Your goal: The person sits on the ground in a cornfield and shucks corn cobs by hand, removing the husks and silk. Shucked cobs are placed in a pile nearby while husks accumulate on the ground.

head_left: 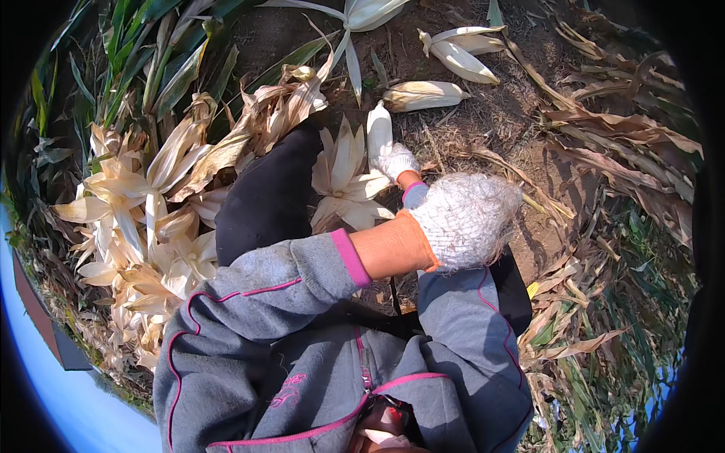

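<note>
My right hand (pixel 396 163), in a white knit glove with an orange cuff, is closed around the lower end of an ear of corn (pixel 379 130) in pale husk. The ear points away from me. Nearer and to the right, my left hand (pixel 467 222) crosses over my right forearm. Its white glove is covered with fine brownish strands. Only the rounded back of it shows; the fingers are hidden beneath. Just beyond the held ear lies another husked ear (pixel 424 96) on the soil. Opened, dry husks (pixel 347 177) spread left of my right hand.
A large heap of dry husks (pixel 151 226) lies on the left, beside my dark-trousered knee (pixel 276 189). Two more pale ears (pixel 462 59) lie on the brown soil at the far right. Green stalks (pixel 143 60) stand far left; dry, leafy stalks (pixel 627 143) lie along the right.
</note>
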Demonstrator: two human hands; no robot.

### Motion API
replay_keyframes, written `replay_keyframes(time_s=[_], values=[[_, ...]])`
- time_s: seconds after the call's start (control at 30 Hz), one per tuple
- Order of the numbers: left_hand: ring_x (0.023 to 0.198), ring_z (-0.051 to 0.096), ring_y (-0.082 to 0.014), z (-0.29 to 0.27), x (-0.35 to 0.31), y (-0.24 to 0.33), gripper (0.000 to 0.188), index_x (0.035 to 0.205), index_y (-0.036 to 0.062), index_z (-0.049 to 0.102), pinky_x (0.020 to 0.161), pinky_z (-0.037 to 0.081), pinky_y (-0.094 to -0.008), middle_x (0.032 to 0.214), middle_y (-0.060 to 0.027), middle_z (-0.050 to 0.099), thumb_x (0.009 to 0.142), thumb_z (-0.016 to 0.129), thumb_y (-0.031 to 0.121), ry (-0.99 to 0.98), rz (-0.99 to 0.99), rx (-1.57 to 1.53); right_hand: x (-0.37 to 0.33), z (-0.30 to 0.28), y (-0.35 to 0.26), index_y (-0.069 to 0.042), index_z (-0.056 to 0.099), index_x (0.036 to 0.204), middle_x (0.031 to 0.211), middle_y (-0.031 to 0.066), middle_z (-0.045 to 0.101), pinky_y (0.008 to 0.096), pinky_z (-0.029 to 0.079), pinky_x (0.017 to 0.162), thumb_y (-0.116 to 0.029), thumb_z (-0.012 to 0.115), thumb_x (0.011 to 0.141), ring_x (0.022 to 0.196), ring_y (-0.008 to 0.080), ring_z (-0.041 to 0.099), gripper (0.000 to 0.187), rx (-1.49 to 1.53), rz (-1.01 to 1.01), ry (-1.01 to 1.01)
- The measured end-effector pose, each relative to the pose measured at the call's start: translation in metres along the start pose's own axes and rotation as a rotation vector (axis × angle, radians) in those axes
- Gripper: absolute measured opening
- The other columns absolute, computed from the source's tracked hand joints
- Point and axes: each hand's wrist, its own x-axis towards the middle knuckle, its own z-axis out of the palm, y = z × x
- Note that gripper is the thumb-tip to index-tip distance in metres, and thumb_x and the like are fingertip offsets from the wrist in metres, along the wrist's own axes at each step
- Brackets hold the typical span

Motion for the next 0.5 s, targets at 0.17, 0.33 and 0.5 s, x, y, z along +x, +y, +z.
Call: replay_keyframes(time_s=[0.17,0.33,0.5], values=[[0.094,0.059,-0.0368,-0.023,0.013,0.004,0.037,0.11,0.0032,0.057,0.08,0.048,-0.0453,0.102,-0.0189,0.061,0.085,0.058,0.031,0.119,-0.096,0.174,-0.057,-0.035,0.026,-0.004,0.059,0.112,0.112,0.0134,0.059,0.0354,0.047,0.078,-0.039,0.065,0.079,0.097,0.0271,0.059,0.048,0.207,-0.14,0.046],[0.095,0.06,-0.0375,-0.049,0.024,0.0,0.032,0.109,0.0037,0.059,0.08,0.048,-0.0449,0.102,-0.0197,0.06,0.087,0.056,0.026,0.142,-0.115,0.25,-0.132,-0.105,0.042,-0.006,0.062,0.103,0.099,0.0082,0.061,0.0285,0.047,0.065,-0.03,0.061,0.084,0.083,0.019,0.06,0.031,0.83,-0.232,-0.034],[0.09,0.064,-0.0328,-0.07,0.015,-0.009,0.031,0.109,0.0073,0.058,0.074,0.052,-0.0437,0.097,-0.0167,0.064,0.079,0.06,0.017,-0.085,-0.152,0.806,-0.228,-0.133,0.037,-0.005,0.062,0.101,0.088,0.0048,0.064,0.0255,0.049,0.061,-0.02,0.064,0.084,0.073,0.014,0.062,0.023,1.281,-0.157,-0.115]])
